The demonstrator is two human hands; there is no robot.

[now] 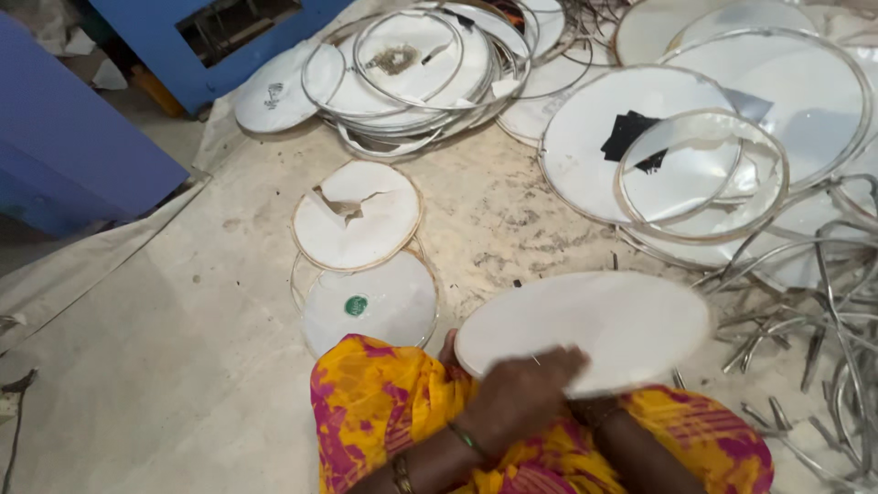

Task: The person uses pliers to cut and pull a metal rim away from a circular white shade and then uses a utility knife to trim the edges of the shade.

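Our left hand [521, 389] lies flat on the white round disc [585, 327], fingers spread, pressing it steady over our lap; the right hand sits hidden beneath it, so we cannot tell its grip. Beyond lie a torn disc [357, 215] on the floor cloth [165, 366]; metal hoops [805, 320] are piled on the right.

This is looking like a small drumhead workshop, with the work going on at floor level. A stained tarp [183, 366] is covering the floor, and white round skins [631, 137] are lying all over it, some torn [357, 215], many stacked in a heap [421, 73]. Bent metal hoops [814, 338] are piling up at the right, and a blue machine frame [183, 46] is standing behind.
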